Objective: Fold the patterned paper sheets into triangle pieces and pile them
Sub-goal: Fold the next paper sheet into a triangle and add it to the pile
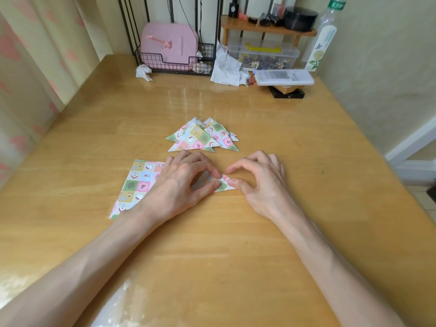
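- Patterned paper sheets (138,185) lie flat in a small stack on the tabletop (295,142), on the person's side of the pile of triangle pieces (203,136) and off to its left. The left wrist covers their right edge.
- Their print is a grid of pastel squares with cartoon cat faces, cherries, clovers and little houses. I can make out no words on it.
- One half-folded piece (223,184) sits between the two hands, just on the person's side of the pile and apart from it.
- The left hand (184,182) lies over that piece, fingers bent, with index tip and thumb pinning it to the wood.
- The right hand (259,182) is curled; its thumb presses on the piece's right corner, while the index tip hovers just above.
- Well beyond the pile, at the far right of the tabletop, stands a clear bottle (324,36). It has a green neck label with writing too small for me to read, plus a flower and a butterfly.
- Just left of the bottle a white box (283,76) bears blurred, illegible print.
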